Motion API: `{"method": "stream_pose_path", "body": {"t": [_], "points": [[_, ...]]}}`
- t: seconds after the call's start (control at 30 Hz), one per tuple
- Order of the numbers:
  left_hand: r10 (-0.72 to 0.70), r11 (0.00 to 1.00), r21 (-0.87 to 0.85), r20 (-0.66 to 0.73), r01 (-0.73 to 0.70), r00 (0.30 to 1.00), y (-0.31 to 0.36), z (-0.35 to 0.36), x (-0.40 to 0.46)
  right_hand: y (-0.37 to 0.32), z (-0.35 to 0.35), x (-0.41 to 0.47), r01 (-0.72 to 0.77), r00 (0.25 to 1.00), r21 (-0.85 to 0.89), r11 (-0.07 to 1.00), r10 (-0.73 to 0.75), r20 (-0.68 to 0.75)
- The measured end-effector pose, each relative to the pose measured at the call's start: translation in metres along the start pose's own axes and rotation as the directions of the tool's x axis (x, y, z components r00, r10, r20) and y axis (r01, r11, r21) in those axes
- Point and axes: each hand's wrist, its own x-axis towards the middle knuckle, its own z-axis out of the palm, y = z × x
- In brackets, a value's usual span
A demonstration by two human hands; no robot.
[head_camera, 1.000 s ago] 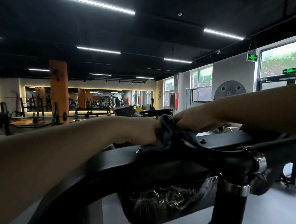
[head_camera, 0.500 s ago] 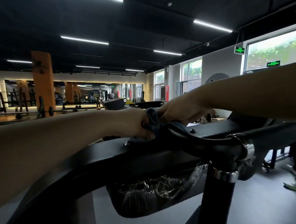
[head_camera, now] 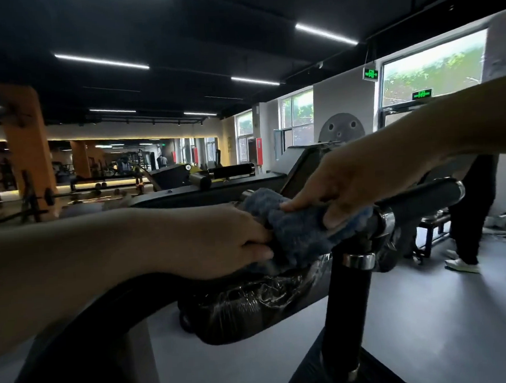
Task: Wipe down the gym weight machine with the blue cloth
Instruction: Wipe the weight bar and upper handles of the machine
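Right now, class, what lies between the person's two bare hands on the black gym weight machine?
In the head view, the bunched fluffy blue cloth lies between the left hand and right hand; both grip it.

Open grey floor (head_camera: pixel 431 313) lies to the right of the weight machine's black upright post (head_camera: pixel 346 313) and beneath its curved black frame (head_camera: pixel 100 325). A plastic-wrapped pad (head_camera: pixel 253 312) fills the gap under the bar just left of the post. The chrome collar (head_camera: pixel 385 218) and rubber grip (head_camera: pixel 424 197) run on toward the right. A person's legs (head_camera: pixel 470 222) stand on the floor beyond that grip's end, near a low bench (head_camera: pixel 434 224).
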Motion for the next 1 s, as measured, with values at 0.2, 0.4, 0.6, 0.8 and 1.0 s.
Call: {"method": "stream_pose_path", "body": {"t": [0.2, 0.4, 0.6, 0.8, 1.0], "points": [[0.096, 0.995, 0.012, -0.093, -0.095, 0.991, -0.032, 0.018, -0.006, -0.024, 0.017, 0.007, -0.071, 0.982, -0.089, 0.993, 0.053, -0.183], [0.036, 0.996, 0.092, -0.166, -0.021, 0.985, -0.031, 0.03, -0.009, -0.029, 0.026, 0.018, -0.109, 0.947, -0.206, 0.972, 0.038, -0.32], [-0.01, 0.998, -0.065, -0.191, -0.003, 0.981, 0.003, 0.019, -0.012, -0.019, 0.03, 0.001, -0.075, 0.94, -0.211, 0.975, -0.001, -0.341], [0.031, 0.993, -0.101, -0.3, -0.064, 0.954, 0.025, 0.011, -0.005, -0.001, 0.044, -0.017, 0.03, 0.898, -0.299, 0.954, -0.157, -0.41], [0.112, 0.965, -0.174, -0.407, -0.197, 0.907, 0.026, 0.009, 0.005, 0.028, 0.063, -0.024, 0.218, 0.775, -0.278, 0.935, -0.339, -0.533]]}}
